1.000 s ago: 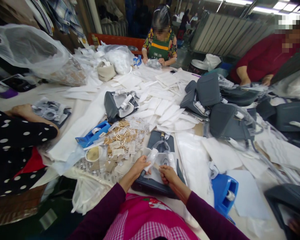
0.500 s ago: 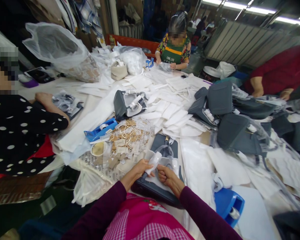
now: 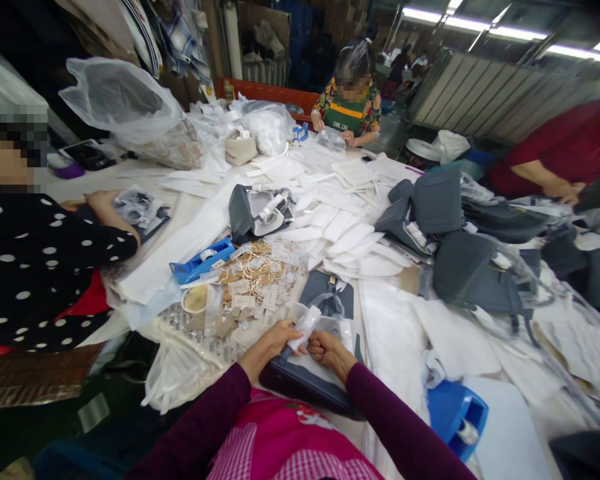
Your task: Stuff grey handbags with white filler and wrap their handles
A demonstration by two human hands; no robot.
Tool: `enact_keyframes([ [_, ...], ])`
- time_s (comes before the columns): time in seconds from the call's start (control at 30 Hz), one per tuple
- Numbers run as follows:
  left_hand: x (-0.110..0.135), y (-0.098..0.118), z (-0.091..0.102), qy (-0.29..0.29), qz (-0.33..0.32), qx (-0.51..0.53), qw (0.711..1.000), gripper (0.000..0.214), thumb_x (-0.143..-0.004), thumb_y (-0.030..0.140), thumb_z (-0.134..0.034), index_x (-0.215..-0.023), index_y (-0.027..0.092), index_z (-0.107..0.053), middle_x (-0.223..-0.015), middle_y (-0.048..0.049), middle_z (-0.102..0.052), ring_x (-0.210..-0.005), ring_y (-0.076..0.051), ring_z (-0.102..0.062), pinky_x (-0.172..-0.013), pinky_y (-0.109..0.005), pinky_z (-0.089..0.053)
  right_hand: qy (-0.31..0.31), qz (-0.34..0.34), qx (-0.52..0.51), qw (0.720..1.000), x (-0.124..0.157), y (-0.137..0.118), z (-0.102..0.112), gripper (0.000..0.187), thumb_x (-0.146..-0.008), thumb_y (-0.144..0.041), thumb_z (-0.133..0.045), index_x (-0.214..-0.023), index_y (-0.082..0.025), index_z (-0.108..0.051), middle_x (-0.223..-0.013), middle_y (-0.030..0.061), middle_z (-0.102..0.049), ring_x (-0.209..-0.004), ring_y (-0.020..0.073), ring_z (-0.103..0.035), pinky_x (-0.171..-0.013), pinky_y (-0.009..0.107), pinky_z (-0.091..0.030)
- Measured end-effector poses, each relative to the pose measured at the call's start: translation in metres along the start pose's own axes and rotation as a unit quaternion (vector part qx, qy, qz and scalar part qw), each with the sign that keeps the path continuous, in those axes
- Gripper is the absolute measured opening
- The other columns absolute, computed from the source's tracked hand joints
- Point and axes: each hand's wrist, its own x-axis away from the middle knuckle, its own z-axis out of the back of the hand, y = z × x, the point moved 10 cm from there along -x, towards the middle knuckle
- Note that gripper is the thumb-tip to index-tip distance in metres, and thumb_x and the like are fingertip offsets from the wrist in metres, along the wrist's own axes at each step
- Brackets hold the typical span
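Note:
A dark grey bag [image 3: 313, 390] lies at the table's near edge, its flap [image 3: 343, 297] folded back and pointing away from me. My left hand [image 3: 283, 335] pinches a strip of white wrapping [image 3: 307, 325] that covers part of the bag's strap. Close beside it, my right hand [image 3: 326, 351] has its fingers curled at the lower end of that wrapping. What the right fingers hold is too small to make out. White sheeting covers part of the bag under both hands.
Left of the bag is a heap of brown and white hang tags [image 3: 255, 277], with a blue tape dispenser [image 3: 203, 260] behind. Another blue tape dispenser [image 3: 457, 417] stands at right. Grey bags [image 3: 475, 273] are piled beyond it. Co-workers sit or stand around the table.
My right hand has shifted slightly left and closer to my left hand. The left hand keeps its pinch on the wrapping. The view has tilted a little.

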Motion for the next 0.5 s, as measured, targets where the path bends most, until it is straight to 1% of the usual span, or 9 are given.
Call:
enact_keyframes([
  [0.1,0.001,-0.001,0.000,0.006,0.005,-0.011,1.000,0.059,-0.059,0.045,-0.078,-0.100,0.011,-0.052,-0.065,-0.0029,-0.065,-0.048,-0.018,-0.064,-0.042,-0.024,-0.045,0.065,0.065,0.051,0.994,0.004,-0.009,0.009,0.025,-0.077,-0.022,-0.053,-0.058,-0.020,-0.038,-0.038,-0.0123,-0.028,-0.030,0.0024,-0.017,-0.032,0.018,-0.008],
  [0.23,0.004,0.001,-0.002,0.014,0.003,-0.028,0.999,0.051,-0.060,0.044,-0.076,-0.093,0.011,-0.054,-0.060,-0.0029,-0.065,-0.045,-0.017,-0.062,-0.041,-0.024,-0.044,0.124,0.152,0.115,0.974,0.024,-0.019,0.018,0.008,-0.072,-0.023,-0.053,-0.069,-0.020,-0.046,-0.039,-0.0110,-0.035,-0.031,0.0056,-0.027,-0.034,0.019,-0.016],
  [0.27,0.004,0.001,-0.002,0.014,0.003,-0.031,0.999,0.049,-0.060,0.044,-0.075,-0.091,0.011,-0.055,-0.059,-0.0029,-0.065,-0.045,-0.016,-0.061,-0.041,-0.024,-0.044,0.135,0.165,0.128,0.969,0.031,-0.019,0.020,0.007,-0.070,-0.021,-0.054,-0.074,-0.020,-0.048,-0.041,-0.0103,-0.039,-0.032,0.0070,-0.031,-0.035,0.019,-0.020],
  [0.33,0.006,0.002,-0.003,0.014,0.001,-0.036,0.999,0.045,-0.061,0.044,-0.074,-0.086,0.011,-0.057,-0.056,-0.0027,-0.064,-0.044,-0.015,-0.060,-0.041,-0.023,-0.043,0.149,0.216,0.173,0.949,0.046,-0.025,0.025,0.022,-0.065,-0.015,-0.056,-0.085,-0.020,-0.050,-0.053,-0.0066,-0.052,-0.042,0.0111,-0.046,-0.040,0.021,-0.032],
  [0.37,0.007,0.003,-0.003,0.014,0.000,-0.038,0.999,0.044,-0.061,0.045,-0.074,-0.085,0.011,-0.057,-0.055,-0.0026,-0.064,-0.043,-0.015,-0.060,-0.041,-0.023,-0.043,0.154,0.261,0.211,0.929,0.056,-0.031,0.024,0.030,-0.062,-0.011,-0.055,-0.090,-0.020,-0.051,-0.063,-0.0036,-0.058,-0.051,0.0136,-0.053,-0.047,0.023,-0.039],
  [0.4,0.008,0.004,-0.004,0.014,-0.002,-0.040,0.999,0.043,-0.061,0.045,-0.073,-0.083,0.011,-0.058,-0.054,-0.0027,-0.064,-0.043,-0.015,-0.059,-0.041,-0.022,-0.042,0.159,0.312,0.258,0.901,0.066,-0.038,0.022,0.036,-0.061,-0.008,-0.054,-0.095,-0.020,-0.052,-0.074,-0.0004,-0.063,-0.063,0.0160,-0.059,-0.055,0.025,-0.044],
  [0.43,0.009,0.005,-0.004,0.014,-0.004,-0.043,0.999,0.043,-0.061,0.045,-0.073,-0.082,0.011,-0.058,-0.053,-0.0030,-0.063,-0.042,-0.015,-0.059,-0.041,-0.022,-0.042,0.163,0.361,0.308,0.865,0.076,-0.045,0.019,0.038,-0.061,-0.007,-0.052,-0.097,-0.020,-0.053,-0.083,0.0024,-0.064,-0.073,0.0180,-0.061,-0.064,0.028,-0.047],
  [0.47,0.010,0.005,-0.004,0.013,-0.006,-0.046,0.999,0.043,-0.060,0.046,-0.073,-0.081,0.010,-0.059,-0.052,-0.0035,-0.063,-0.041,-0.015,-0.058,-0.041,-0.023,-0.042,0.168,0.399,0.354,0.829,0.085,-0.050,0.015,0.037,-0.063,-0.006,-0.050,-0.098,-0.020,-0.055,-0.089,0.0042,-0.065,-0.079,0.0191,-0.062,-0.069,0.030,-0.048],
  [0.5,0.011,0.006,-0.005,0.012,-0.008,-0.050,0.999,0.044,-0.060,0.046,-0.072,-0.080,0.010,-0.059,-0.051,-0.0039,-0.063,-0.041,-0.015,-0.058,-0.040,-0.023,-0.042,0.173,0.422,0.389,0.800,0.091,-0.053,0.012,0.034,-0.066,-0.006,-0.046,-0.096,-0.020,-0.056,-0.090,0.0048,-0.065,-0.079,0.0193,-0.062,-0.070,0.031,-0.048],
])
